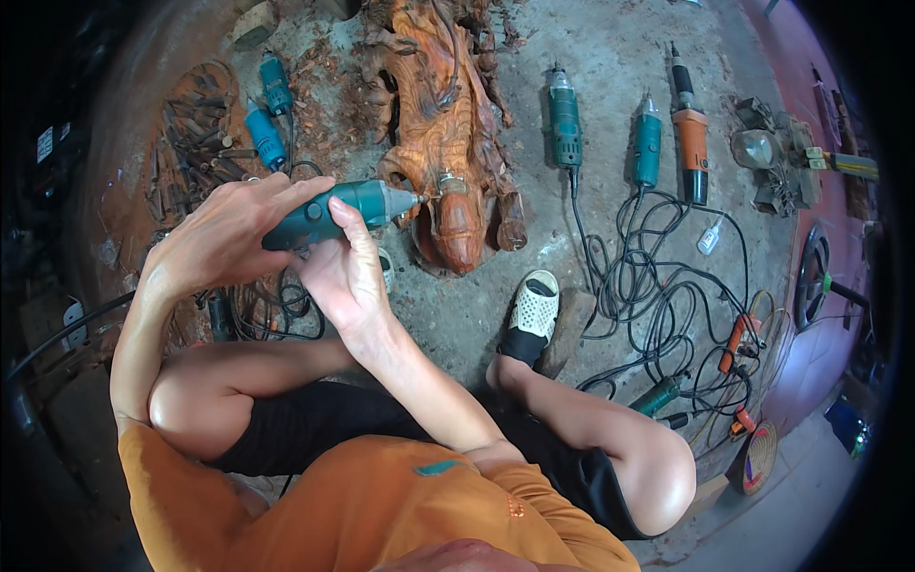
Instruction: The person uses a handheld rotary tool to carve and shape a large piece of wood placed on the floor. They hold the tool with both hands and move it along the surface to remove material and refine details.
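Observation:
A green die grinder (355, 204) is held sideways in both of my hands. My left hand (214, 234) wraps over its rear end from above. My right hand (345, 276) supports it from below, with the thumb pressed on its side near the front. The grinder's metal nose points right, its tip right beside the carved wooden sculpture (429, 105). That carving is reddish-brown with deep grooves, and it lies lengthwise on the floor. A rounded, darker end (457, 234) of it faces me. Whether the tip touches the wood I cannot tell.
Two more grinders (264, 135) lie left beside a pile of small rods (195, 133). To the right are green grinders (564, 119) and an orange one (692, 143), with tangled black cords (639, 257). My sandaled foot (534, 310) rests near a wood block (569, 334).

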`<action>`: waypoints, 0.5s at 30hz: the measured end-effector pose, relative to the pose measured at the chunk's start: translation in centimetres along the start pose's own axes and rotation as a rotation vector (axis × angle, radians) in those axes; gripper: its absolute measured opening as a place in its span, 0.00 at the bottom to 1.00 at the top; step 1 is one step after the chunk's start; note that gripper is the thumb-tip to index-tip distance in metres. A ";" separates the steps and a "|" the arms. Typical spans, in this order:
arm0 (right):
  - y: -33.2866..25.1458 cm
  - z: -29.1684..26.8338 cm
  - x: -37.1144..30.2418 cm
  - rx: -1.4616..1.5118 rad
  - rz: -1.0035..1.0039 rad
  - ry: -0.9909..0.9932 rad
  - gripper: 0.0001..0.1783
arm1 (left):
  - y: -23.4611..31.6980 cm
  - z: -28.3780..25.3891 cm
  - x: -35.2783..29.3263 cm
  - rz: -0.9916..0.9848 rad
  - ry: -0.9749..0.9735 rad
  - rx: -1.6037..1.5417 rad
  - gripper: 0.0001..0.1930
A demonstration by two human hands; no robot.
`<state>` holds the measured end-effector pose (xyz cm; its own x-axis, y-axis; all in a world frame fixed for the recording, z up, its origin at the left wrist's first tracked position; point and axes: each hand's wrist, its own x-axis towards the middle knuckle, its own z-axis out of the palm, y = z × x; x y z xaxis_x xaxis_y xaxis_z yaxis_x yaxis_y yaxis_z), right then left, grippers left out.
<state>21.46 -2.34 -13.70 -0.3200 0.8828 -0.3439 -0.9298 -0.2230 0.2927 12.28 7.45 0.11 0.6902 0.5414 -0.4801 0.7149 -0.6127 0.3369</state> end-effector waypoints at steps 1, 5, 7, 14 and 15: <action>-0.2 0.0 0.2 0.006 0.001 -0.001 0.24 | -0.1 -0.1 0.4 0.003 0.000 0.001 0.43; -0.9 0.2 0.9 0.061 0.002 0.017 0.23 | -0.4 -0.3 1.6 0.027 0.005 -0.008 0.44; -1.1 0.4 1.1 0.075 -0.001 0.012 0.23 | -0.6 -0.4 1.9 0.028 0.008 -0.010 0.44; -1.9 1.1 1.9 0.102 -0.041 0.025 0.25 | -1.2 -0.9 3.4 0.057 0.015 -0.003 0.43; -1.9 1.0 2.0 0.115 -0.036 0.020 0.26 | -1.2 -0.9 3.6 0.060 0.009 -0.002 0.43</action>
<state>22.77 0.28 -14.03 -0.2915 0.8807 -0.3733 -0.9142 -0.1417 0.3796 14.01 10.65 -1.25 0.7332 0.5088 -0.4512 0.6721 -0.6431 0.3670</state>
